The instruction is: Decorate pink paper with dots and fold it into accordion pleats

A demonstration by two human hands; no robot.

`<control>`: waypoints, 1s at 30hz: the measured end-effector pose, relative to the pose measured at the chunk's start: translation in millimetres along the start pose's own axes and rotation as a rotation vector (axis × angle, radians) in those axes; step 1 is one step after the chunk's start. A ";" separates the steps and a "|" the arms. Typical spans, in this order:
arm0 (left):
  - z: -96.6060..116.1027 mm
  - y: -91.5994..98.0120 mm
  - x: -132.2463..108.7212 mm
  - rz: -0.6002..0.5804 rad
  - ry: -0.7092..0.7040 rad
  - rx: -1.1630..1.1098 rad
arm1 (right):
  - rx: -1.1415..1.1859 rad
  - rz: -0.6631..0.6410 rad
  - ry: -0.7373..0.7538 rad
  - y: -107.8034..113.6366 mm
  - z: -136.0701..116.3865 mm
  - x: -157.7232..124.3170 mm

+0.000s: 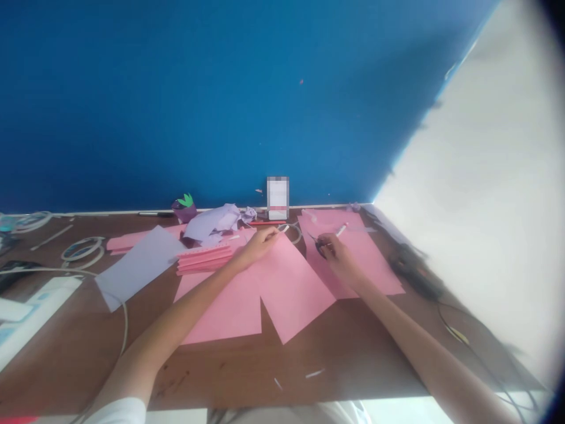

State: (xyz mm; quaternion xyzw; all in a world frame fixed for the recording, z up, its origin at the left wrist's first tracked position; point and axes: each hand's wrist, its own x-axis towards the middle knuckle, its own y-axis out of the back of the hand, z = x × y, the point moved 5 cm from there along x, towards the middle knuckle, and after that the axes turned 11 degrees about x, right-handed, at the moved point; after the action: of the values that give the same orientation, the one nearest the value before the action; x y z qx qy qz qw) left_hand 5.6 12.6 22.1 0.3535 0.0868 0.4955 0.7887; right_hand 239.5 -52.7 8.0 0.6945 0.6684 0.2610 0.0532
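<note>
My left hand (263, 242) is pinched at the top corner of a tilted pink paper sheet (293, 288). A small white strip (285, 228) shows at its fingertips; whether the fingers also grip the sheet is unclear. My right hand (334, 254) is closed around dark-handled scissors (321, 246), their blades pointing left and away from me. Behind the left fingertips lies a pale tape roll (296, 233). Another pink sheet (375, 265) is under my right hand, with a white pen-like stick (341, 229) just beyond the fingers.
Left of my hands are a folded pink paper stack (204, 259), a lilac sheet (141, 265) and crumpled lilac paper (216, 222). A purple cup (184, 211) and a propped white device (278, 200) stand by the blue wall. A power strip (39, 315) lies left, a dark tool (415, 274) right.
</note>
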 end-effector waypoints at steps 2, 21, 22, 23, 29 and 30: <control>0.5 -1.3 -0.3 -0.013 0.003 0.006 | 0.120 -0.063 -0.044 -9.7 2.5 -1.0; -5.9 -5.1 0.2 0.148 -0.037 -0.074 | -0.001 -0.142 0.074 -26.1 -24.6 -17.0; -7.9 -6.4 0.2 0.151 -0.034 -0.080 | -0.013 -0.157 0.083 -26.3 -26.2 -17.4; -9.7 -7.7 0.1 0.148 -0.031 -0.087 | -0.018 -0.170 0.089 -26.4 -27.2 -17.5; -13.7 -7.4 -2.5 0.163 -0.009 -0.138 | 0.008 -0.205 0.057 -25.4 -25.6 -17.8; -13.6 -7.2 -3.0 0.160 -0.004 -0.143 | 0.017 -0.211 0.052 -25.4 -25.2 -17.9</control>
State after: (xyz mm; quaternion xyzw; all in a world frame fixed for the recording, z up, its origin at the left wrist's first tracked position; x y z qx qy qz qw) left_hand 2.7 14.7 6.8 0.3032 0.0213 0.5612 0.7699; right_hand 206.2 -74.2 13.7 0.6137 0.7411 0.2662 0.0572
